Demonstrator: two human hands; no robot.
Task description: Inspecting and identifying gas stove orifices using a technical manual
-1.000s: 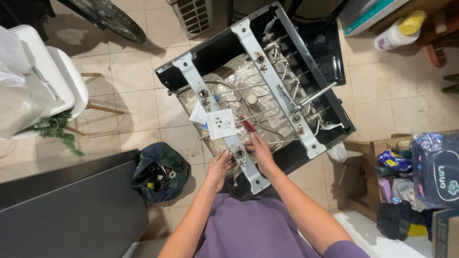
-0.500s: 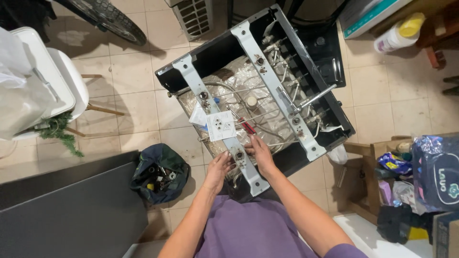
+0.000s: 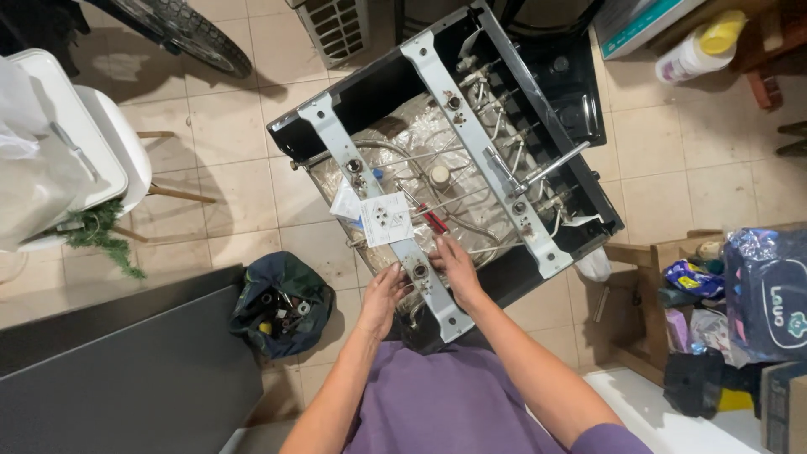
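Observation:
An opened gas stove [image 3: 580, 118] stands on the tiled floor, its black frame crossed by two white metal rails [image 3: 471, 126]. Metal gas pipes [image 3: 471, 197] run over foil lining inside. My left hand [image 3: 385, 290] rests against the near end of the left rail, fingers beside a round burner fitting [image 3: 418, 271]. My right hand [image 3: 454, 265] sits on the other side of that fitting, fingers touching the pipes. A red-handled tool [image 3: 433, 220] lies just beyond my right fingers. A white paper label [image 3: 386, 219] hangs on the left rail.
A dark bag of small parts [image 3: 280, 304] lies open on the floor at my left. A white chair [image 3: 92, 143] stands further left, a dark panel [image 3: 118, 370] at lower left. A wooden stool, bags and a box [image 3: 756, 294] crowd the right. A spray bottle [image 3: 693, 50] lies upper right.
Both hands stay at the near end of the left rail with only slight finger shifts. The stove has not moved.

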